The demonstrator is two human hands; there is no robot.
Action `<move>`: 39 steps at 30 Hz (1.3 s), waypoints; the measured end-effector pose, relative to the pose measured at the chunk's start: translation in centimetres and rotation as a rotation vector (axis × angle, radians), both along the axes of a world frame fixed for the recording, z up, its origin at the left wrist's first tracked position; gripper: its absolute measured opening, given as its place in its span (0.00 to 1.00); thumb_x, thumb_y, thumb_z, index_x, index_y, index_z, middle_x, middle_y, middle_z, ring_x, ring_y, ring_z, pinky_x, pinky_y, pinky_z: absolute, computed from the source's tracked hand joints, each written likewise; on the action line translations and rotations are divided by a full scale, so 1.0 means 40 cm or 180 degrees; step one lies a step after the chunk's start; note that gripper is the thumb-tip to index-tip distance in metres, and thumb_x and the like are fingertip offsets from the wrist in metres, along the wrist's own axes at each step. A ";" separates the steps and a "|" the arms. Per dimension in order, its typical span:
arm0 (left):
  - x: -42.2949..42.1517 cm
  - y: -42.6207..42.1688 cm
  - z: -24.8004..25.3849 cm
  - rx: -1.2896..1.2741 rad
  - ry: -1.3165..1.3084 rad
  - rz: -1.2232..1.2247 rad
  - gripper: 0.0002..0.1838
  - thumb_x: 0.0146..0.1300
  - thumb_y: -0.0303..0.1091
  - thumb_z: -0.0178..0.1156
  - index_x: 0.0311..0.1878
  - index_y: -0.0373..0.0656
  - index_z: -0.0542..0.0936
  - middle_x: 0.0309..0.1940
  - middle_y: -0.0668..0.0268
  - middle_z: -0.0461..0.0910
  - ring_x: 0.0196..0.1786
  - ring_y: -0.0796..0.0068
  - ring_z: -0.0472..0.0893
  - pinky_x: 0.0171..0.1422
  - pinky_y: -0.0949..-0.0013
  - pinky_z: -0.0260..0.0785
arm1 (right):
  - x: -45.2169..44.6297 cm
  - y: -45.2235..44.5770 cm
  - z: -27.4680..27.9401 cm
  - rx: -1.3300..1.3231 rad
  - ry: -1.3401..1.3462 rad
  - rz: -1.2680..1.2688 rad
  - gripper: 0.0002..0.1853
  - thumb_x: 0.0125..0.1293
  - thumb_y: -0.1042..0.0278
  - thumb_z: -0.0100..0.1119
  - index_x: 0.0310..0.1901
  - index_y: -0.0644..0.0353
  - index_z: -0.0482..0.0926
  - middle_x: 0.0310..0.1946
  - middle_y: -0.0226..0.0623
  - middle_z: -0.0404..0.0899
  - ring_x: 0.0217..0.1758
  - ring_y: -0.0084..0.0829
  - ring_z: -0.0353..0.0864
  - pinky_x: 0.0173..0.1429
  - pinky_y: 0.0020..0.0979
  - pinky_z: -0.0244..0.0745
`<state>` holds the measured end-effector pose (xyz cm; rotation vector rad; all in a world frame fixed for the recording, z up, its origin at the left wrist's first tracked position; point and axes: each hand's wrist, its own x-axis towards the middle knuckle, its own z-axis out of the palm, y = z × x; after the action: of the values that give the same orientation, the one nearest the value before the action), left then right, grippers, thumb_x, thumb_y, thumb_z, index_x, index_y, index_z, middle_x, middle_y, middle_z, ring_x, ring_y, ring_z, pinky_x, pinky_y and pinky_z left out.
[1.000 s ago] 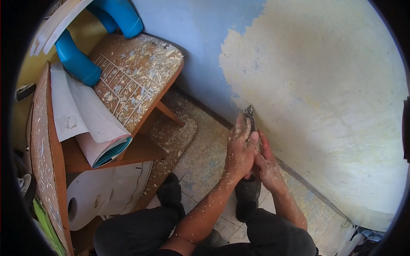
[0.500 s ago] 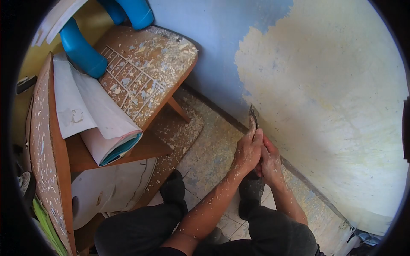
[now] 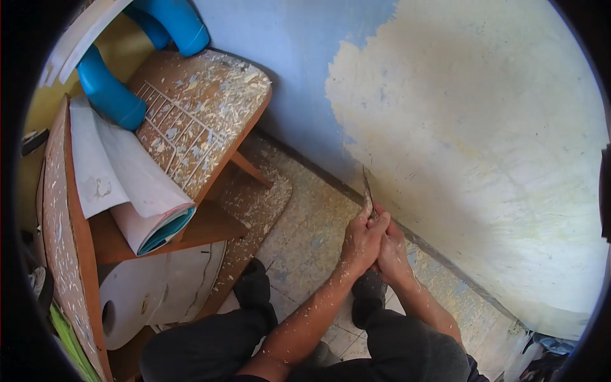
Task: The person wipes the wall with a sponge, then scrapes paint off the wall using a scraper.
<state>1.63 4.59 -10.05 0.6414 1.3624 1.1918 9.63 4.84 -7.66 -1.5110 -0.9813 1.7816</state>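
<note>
The person has both hands joined to the right of the brown wooden shelf [image 3: 210,235], above the floor [image 3: 305,216] and close to the wall [image 3: 477,127]. The left hand [image 3: 364,245] is closed round a thin-bladed tool [image 3: 367,184], one finger reaching up along the blade. The right hand [image 3: 393,258] is folded tightly against it; whether it grips the handle or just backs up the left, I can't tell. The tool points away from the person, well apart from the shelf. To my eye, that forward finger is the worry: if the blade caught and slipped, the edge could nick it. Dusty skin might let the handle turn as well, and a hard jab could gouge the wall. A knock to the shelf could shake down the flakes [image 3: 245,86] heaped on its top, around the wire rack [image 3: 184,111]. The handle is lost inside the fists, and the blade shows almost edge-on, so its width is hard to judge. Nor can I make out whether its tip touches the wall. The blue legs [image 3: 108,89] at the shelf's far left run under something cut off by the view.
</note>
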 end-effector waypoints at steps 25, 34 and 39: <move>-0.044 0.024 0.011 0.0032 -0.0095 0.0109 0.20 0.65 0.32 0.53 0.58 0.34 0.73 0.34 0.65 0.79 0.37 0.78 0.75 0.42 0.72 0.70 | -0.047 0.010 -0.005 -0.0064 0.0144 -0.0006 0.23 0.72 0.62 0.44 0.66 0.60 0.67 0.20 0.31 0.74 0.10 0.19 0.65 0.12 0.23 0.57; -0.041 0.025 -0.021 -0.0201 -0.0115 0.0200 0.10 0.63 0.29 0.53 0.45 0.35 0.76 0.34 0.64 0.78 0.36 0.78 0.75 0.41 0.70 0.69 | -0.051 0.007 -0.007 -0.0179 0.0301 -0.0185 0.22 0.73 0.60 0.46 0.65 0.59 0.67 0.21 0.30 0.73 0.11 0.19 0.64 0.12 0.23 0.57; -0.025 0.056 -0.032 0.0122 0.0337 0.0155 0.11 0.64 0.29 0.52 0.46 0.35 0.76 0.32 0.64 0.78 0.35 0.77 0.75 0.41 0.70 0.69 | -0.033 0.035 -0.007 -0.0366 0.0378 -0.0208 0.22 0.73 0.64 0.42 0.66 0.57 0.66 0.23 0.32 0.75 0.11 0.21 0.66 0.12 0.23 0.59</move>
<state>0.62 6.84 -11.34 0.7105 1.4539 1.2403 8.30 6.25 -7.93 -1.4697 -0.7749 1.8851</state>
